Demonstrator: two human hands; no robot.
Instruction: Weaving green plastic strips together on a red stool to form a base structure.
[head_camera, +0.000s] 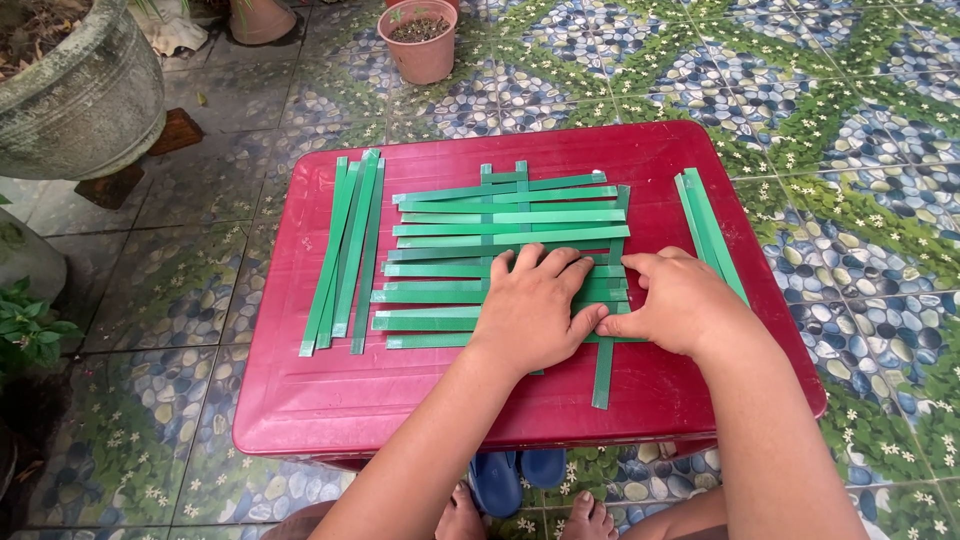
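Your left hand (535, 305) lies flat, fingers spread, pressing the woven mat (500, 260) of flat, glossy green strips at the middle of the red worktop (330, 390), a smooth plastic surface with rounded corners. Your right hand (675, 300) rests just beside it, its grip curled loosely on the mat's right edge near an upright strip (606, 365) that reaches toward the near edge; whether it pinches that strip, you cannot tell. Loose strips (345, 250) lie bundled near the left edge, and two more strips (708, 232) sit near the right edge.
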